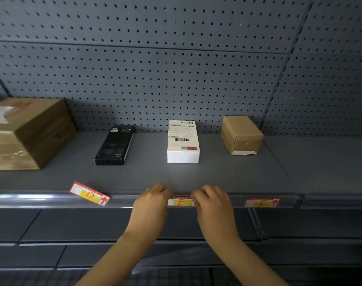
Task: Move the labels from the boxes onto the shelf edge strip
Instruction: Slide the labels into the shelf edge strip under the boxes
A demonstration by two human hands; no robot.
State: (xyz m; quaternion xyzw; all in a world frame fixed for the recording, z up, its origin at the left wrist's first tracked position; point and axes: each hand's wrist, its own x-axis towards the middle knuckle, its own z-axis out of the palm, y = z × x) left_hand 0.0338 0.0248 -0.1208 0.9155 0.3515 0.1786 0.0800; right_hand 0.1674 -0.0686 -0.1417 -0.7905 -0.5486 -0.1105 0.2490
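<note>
The label marked E point(181, 202) is a small card with a white and yellow field, a red border and a red handwritten letter; it sits in the clear shelf edge strip point(52, 200), directly between the two hands, and its ends are hidden behind the fingers. The left hand point(153, 205) has its fingers curled over the top of the strip at the left end of this label, and the right hand point(214, 207) is curled in the same way at the right end; both seem to pinch the label together with the strip, but the fingertips are not clearly visible. To the left of the left hand, a label marked D point(90, 196) lies tilted on the front of the shelf point(238, 174), with its lower part over the strip, not inserted. To the right of the right hand, a label marked F point(261, 202) sits flat in the strip. Behind the hands on the shelf stand closed boxes: a white box point(183, 142) with a printed shipping sticker just beyond the hands, a black box point(114, 146) farther left, a small brown carton point(242, 135) farther right, and a large brown carton point(27, 133) at the far left. What they contain cannot be seen.
</note>
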